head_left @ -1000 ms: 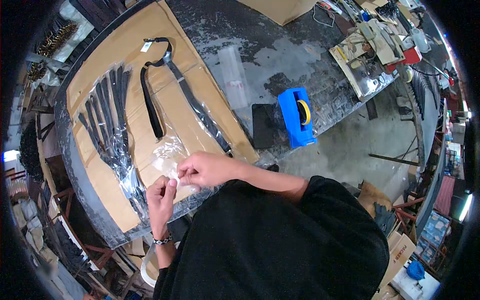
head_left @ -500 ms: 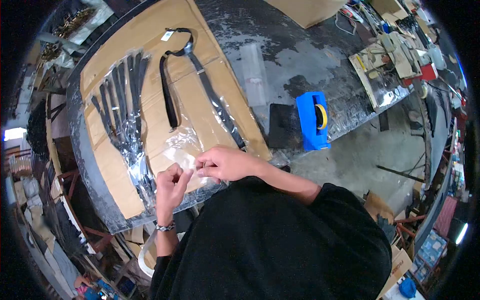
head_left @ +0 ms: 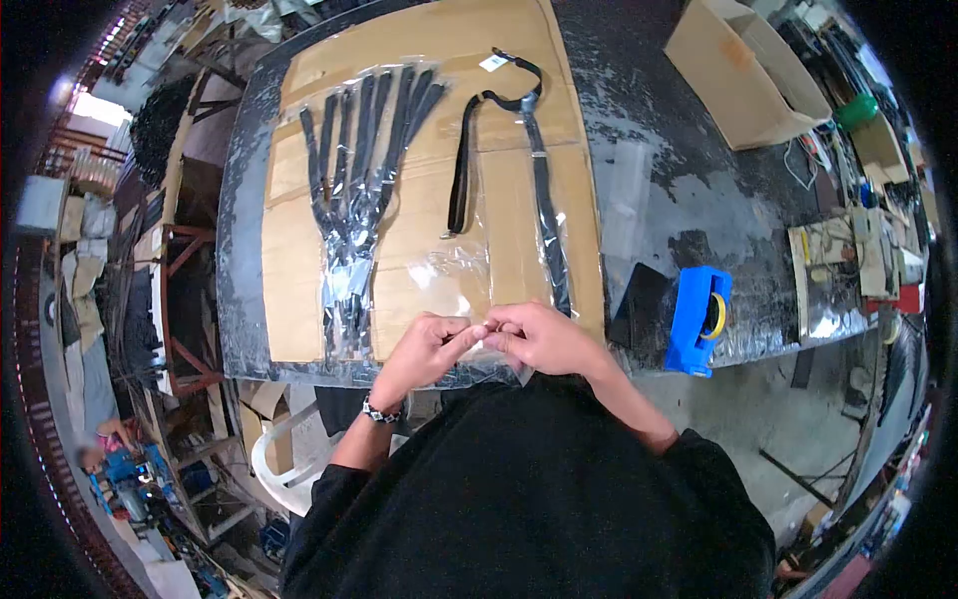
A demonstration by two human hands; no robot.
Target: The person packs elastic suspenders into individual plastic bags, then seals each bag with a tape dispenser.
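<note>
My left hand [head_left: 431,349] and my right hand [head_left: 537,339] meet at the cardboard's near edge, fingertips pinched together on the clear plastic bag [head_left: 444,283]. The bag lies on the brown cardboard sheet [head_left: 419,225], its near end between my fingers. Beyond my right hand, a black strap [head_left: 544,195] runs lengthwise, its lower part in clear plastic. Its far end loops round, with a white tag [head_left: 493,63], and another length hangs back toward me. Several black straps [head_left: 349,220] in clear plastic lie fanned out at the left.
A blue tape dispenser [head_left: 691,324] with yellow tape stands on the dark table [head_left: 659,215] at the right, beside a black flat piece [head_left: 642,299]. An open cardboard box [head_left: 743,75] is at the back right. A white chair [head_left: 274,464] stands at the lower left.
The view has turned, so the table and its contents appear farther right. My hands have come closer together, with the fingertips now meeting at the bag's near end.
</note>
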